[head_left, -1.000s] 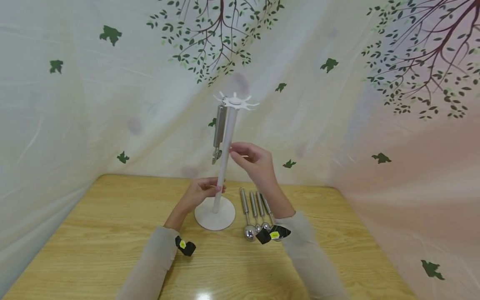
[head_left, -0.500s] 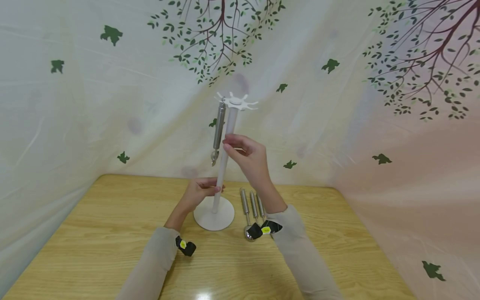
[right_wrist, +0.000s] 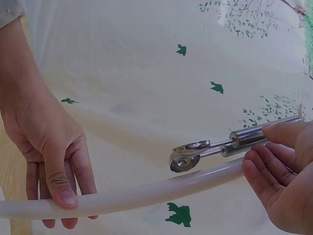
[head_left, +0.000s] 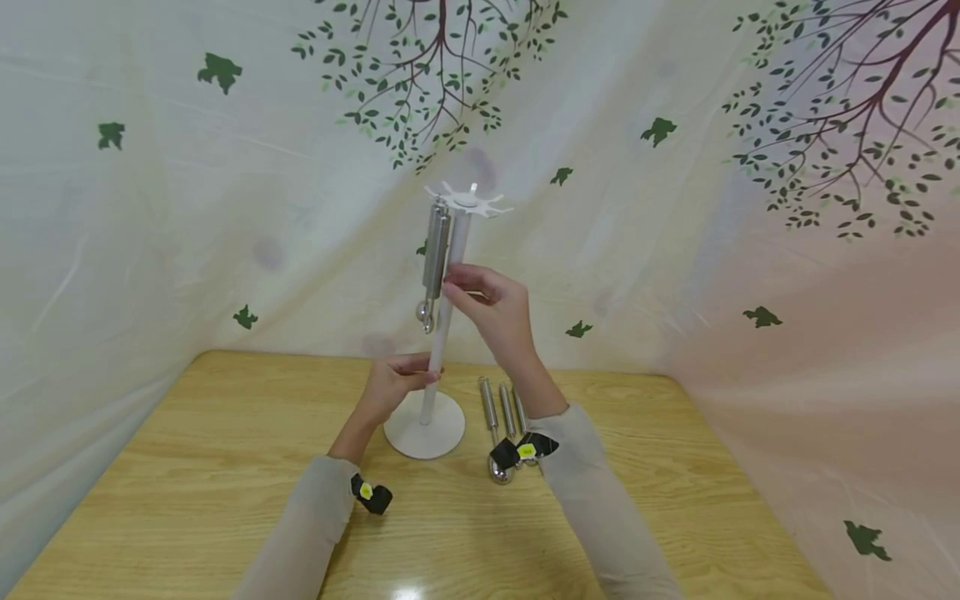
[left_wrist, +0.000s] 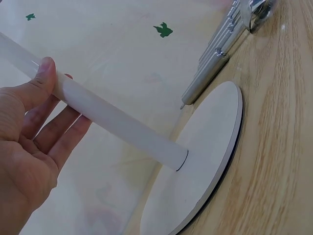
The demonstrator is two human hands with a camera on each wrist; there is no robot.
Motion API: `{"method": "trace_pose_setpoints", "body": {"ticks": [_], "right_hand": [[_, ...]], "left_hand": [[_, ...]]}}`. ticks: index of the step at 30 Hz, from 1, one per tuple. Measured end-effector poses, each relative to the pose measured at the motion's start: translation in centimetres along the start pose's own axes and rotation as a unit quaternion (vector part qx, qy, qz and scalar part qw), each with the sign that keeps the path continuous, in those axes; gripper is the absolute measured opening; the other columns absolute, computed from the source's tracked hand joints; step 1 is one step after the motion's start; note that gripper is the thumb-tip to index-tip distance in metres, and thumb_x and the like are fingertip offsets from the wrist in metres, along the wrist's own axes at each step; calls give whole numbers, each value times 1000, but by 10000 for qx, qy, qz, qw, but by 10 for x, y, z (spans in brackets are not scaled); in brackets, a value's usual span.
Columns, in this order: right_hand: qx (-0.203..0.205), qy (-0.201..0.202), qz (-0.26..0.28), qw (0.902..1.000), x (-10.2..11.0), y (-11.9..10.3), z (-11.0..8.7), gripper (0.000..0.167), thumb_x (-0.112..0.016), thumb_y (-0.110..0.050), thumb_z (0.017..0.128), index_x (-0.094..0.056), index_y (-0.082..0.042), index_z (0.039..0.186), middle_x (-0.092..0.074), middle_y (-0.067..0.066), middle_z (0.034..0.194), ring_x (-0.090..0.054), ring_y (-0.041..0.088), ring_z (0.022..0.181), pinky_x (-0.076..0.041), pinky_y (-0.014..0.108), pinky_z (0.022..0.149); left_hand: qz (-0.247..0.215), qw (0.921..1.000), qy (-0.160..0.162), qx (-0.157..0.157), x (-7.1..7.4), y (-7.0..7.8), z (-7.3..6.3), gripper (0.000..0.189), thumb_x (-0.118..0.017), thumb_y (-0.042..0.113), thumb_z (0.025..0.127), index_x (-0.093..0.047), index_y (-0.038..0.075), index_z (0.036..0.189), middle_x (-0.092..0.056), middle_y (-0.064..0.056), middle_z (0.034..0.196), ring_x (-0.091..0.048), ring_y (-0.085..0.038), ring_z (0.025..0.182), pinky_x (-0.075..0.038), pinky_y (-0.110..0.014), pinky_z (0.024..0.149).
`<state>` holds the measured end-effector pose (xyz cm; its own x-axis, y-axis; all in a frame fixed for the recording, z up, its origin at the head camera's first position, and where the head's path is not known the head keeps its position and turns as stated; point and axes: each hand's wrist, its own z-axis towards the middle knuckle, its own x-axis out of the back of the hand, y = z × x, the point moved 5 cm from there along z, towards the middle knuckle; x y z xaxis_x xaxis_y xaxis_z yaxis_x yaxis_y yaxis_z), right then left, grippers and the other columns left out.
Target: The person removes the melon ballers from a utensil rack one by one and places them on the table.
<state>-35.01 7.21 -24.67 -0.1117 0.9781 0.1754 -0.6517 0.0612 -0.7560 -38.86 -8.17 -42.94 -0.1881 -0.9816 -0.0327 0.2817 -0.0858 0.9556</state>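
Note:
A white stand [head_left: 461,237] with a round base [left_wrist: 212,132] and a hooked top rises from the table. Two small round-bowled metal spoons [right_wrist: 188,154] with thick handles hang on its left side. My left hand [head_left: 392,387] grips the pole low down, thumb on the near side and fingers behind. Higher up, my right hand [head_left: 495,312] is beside the hanging spoons and the pole. In the right wrist view its thumb overlaps a spoon handle and its bent fingers cover part of the pole. Whether it pinches either cannot be made out.
More metal spoons [head_left: 489,408] lie side by side on the wooden table [head_left: 187,467], right of the base, partly hidden by my right wrist. A cloth backdrop [head_left: 337,275] printed with leaves and branches hangs behind the table.
My right hand has moved left and slightly up, closer to the hanging spoons. The spoons have shifted, their bowls facing differently. The stand has moved a little left; my left hand stays on its pole.

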Motion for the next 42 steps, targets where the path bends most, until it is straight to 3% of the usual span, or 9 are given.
{"method": "trace_pose_setpoints", "body": {"ticks": [17,21,28,42], "right_hand": [[-174,112,73,9998,2,1,3,27,-76,-5,91,-73,4,116,-75,21,113,-73,10,96,-62,33,93],[-181,129,142,9997,2,-2,4,28,-76,-4,91,-72,5,117,-74,23,113,-74,12,95,-62,33,93],[-293,107,-26,9995,1,-5,7,30,-76,-4,91,-72,3,119,-74,20,116,-74,26,106,-60,32,96],[-464,108,-46,9989,-5,-10,13,30,-78,-3,88,-72,6,116,-75,23,112,-75,28,102,-62,33,91]], "left_hand": [[77,9992,389,36,-2,3,-2,36,-77,0,88,-68,-10,122,-70,-29,117,-74,-5,88,-63,-28,86],[29,9994,342,26,-2,2,-2,37,-77,0,88,-67,-10,123,-70,-30,117,-74,-5,88,-63,-28,86],[92,9997,174,165,1,0,-1,40,-77,3,89,-67,-9,126,-70,-28,120,-74,-8,91,-63,-31,88],[186,9997,-99,141,4,1,-2,39,-77,6,90,-67,-5,127,-73,-21,118,-74,-9,93,-63,-31,89]]}}
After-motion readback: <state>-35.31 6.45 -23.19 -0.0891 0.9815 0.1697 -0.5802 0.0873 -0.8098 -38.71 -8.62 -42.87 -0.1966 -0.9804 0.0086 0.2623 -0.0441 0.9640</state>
